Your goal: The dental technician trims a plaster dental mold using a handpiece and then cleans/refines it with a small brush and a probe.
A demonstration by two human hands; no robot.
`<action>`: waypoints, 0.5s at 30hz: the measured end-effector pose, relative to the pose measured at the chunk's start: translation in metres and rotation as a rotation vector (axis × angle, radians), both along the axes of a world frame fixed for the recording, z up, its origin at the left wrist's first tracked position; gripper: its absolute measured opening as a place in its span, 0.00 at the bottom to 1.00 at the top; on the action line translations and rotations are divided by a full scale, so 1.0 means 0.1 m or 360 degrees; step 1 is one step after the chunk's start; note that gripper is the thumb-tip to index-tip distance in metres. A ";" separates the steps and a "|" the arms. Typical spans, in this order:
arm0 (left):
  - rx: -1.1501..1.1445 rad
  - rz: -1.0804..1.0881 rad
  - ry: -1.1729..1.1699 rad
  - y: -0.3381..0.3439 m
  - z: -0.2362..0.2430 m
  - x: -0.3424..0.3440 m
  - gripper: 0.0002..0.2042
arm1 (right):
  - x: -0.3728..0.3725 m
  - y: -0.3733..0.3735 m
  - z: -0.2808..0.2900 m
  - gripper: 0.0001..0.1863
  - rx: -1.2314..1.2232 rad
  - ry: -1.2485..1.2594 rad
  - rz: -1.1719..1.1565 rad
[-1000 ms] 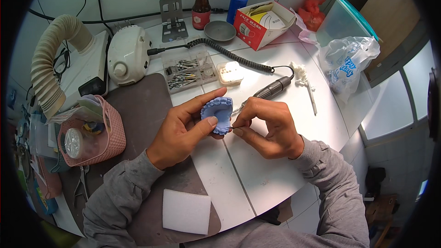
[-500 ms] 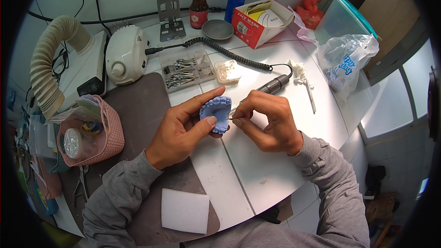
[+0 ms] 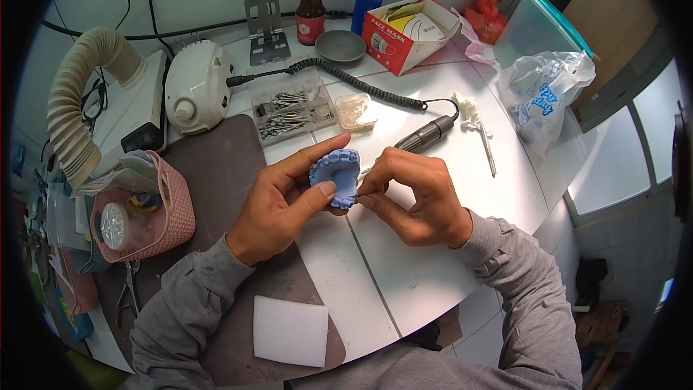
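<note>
A blue dental cast (image 3: 334, 173) of a tooth arch is gripped in my left hand (image 3: 278, 206), thumb on its inner face and fingers behind it. Its toothed rim faces up toward me, tilted. My right hand (image 3: 415, 198) is closed in a pinch of thumb and forefinger at the cast's lower right edge. A thin dark tip shows at those fingertips, too small to name. Behind my right hand a dark rotary handpiece (image 3: 427, 135) lies on the table, its front end partly hidden by the hand.
A compartment box of burs (image 3: 285, 124) and a small tub (image 3: 356, 113) stand beyond my hands. The white motor unit (image 3: 198, 87) has a coiled cord (image 3: 361, 87). A pink basket (image 3: 170, 209) sits left, pliers (image 3: 128, 289) beside it. A white foam pad (image 3: 290, 332) lies near me.
The cast and my left hand have shifted slightly left, and the cast has turned a little. My right hand's pinch has moved slightly down and left, staying at the cast's edge.
</note>
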State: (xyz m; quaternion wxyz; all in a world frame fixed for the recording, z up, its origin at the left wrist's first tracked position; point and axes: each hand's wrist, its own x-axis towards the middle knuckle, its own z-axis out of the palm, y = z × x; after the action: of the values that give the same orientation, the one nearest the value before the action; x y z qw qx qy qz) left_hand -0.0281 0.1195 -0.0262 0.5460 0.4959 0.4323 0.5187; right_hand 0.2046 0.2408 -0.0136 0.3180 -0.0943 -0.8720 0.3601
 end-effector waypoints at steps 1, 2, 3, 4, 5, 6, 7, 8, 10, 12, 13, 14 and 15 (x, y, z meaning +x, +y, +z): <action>0.0006 0.0005 -0.0005 0.00 0.00 0.00 0.32 | -0.01 0.01 -0.01 0.10 -0.0003 0.0001 0.0001; 0.0007 0.0003 -0.0006 0.00 0.02 0.00 0.32 | -0.01 0.03 -0.03 0.10 0.0003 0.0037 -0.0058; -0.0028 -0.0011 -0.0051 0.00 0.05 0.01 0.32 | -0.01 0.03 -0.04 0.10 0.0009 0.0072 -0.0116; -0.0064 -0.0024 -0.0095 0.00 0.06 0.02 0.32 | 0.00 0.03 -0.03 0.10 0.0010 0.0071 -0.0118; -0.0064 -0.0022 -0.0094 0.00 0.04 0.01 0.32 | 0.00 0.01 -0.01 0.10 -0.0018 0.0084 -0.0068; -0.0026 -0.0012 -0.0054 0.00 0.01 0.00 0.32 | 0.00 0.00 0.00 0.11 -0.0046 0.0097 -0.0017; 0.0012 -0.0002 -0.0015 0.01 0.00 -0.01 0.32 | -0.01 0.00 0.00 0.11 -0.0046 0.0098 -0.0015; 0.0011 -0.0003 -0.0015 0.00 0.00 -0.01 0.32 | -0.01 -0.01 0.00 0.11 -0.0026 0.0066 -0.0023; -0.0013 -0.0002 -0.0094 0.00 -0.01 -0.01 0.33 | -0.01 -0.01 -0.01 0.11 -0.0007 0.0033 -0.0031; -0.0023 -0.0016 -0.0097 0.00 0.03 0.00 0.33 | -0.01 0.03 -0.03 0.11 -0.0022 0.0093 -0.0114; -0.0035 -0.0029 -0.0100 0.00 0.04 0.00 0.33 | 0.00 0.01 -0.03 0.11 -0.0021 0.0093 -0.0115; -0.0035 -0.0028 -0.0098 0.00 0.02 -0.01 0.33 | -0.01 -0.03 -0.02 0.11 -0.0045 0.0115 -0.0077; -0.0004 -0.0028 -0.0097 0.01 -0.01 -0.02 0.32 | -0.01 -0.05 -0.02 0.11 -0.0070 0.0137 -0.0039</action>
State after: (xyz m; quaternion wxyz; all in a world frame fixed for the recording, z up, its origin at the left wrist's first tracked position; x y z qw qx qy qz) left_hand -0.0305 0.1203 -0.0274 0.5641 0.4830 0.4118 0.5282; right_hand 0.2033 0.2355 -0.0155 0.3573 -0.0964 -0.8482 0.3789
